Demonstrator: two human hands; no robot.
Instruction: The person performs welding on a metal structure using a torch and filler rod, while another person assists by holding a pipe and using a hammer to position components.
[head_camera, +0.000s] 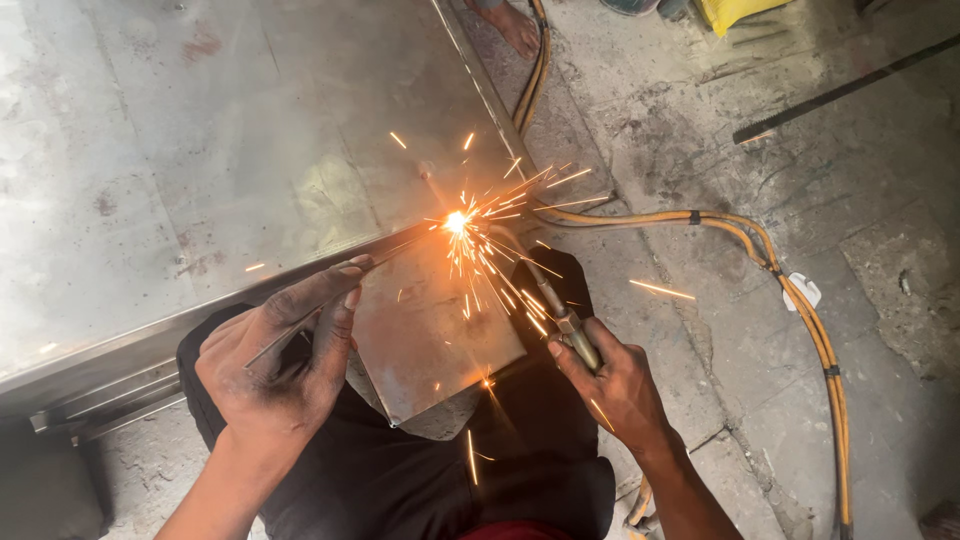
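Observation:
My left hand (283, 358) pinches a thin metal filler rod (330, 305) that slants up toward a bright flame point (456, 222). My right hand (612, 385) grips a brass gas torch (560, 310) whose tip reaches the same spot. Sparks fly from there, at the edge of a large steel sheet (200, 150). A small square metal plate (430, 335) rests on my lap against that edge.
Orange twin hoses (800, 310) curve across the concrete floor at right and run up past another person's bare foot (513, 25). A dark metal bar (840, 90) lies at upper right, a yellow object (735, 10) at the top edge, a white scrap (805, 290) by the hose.

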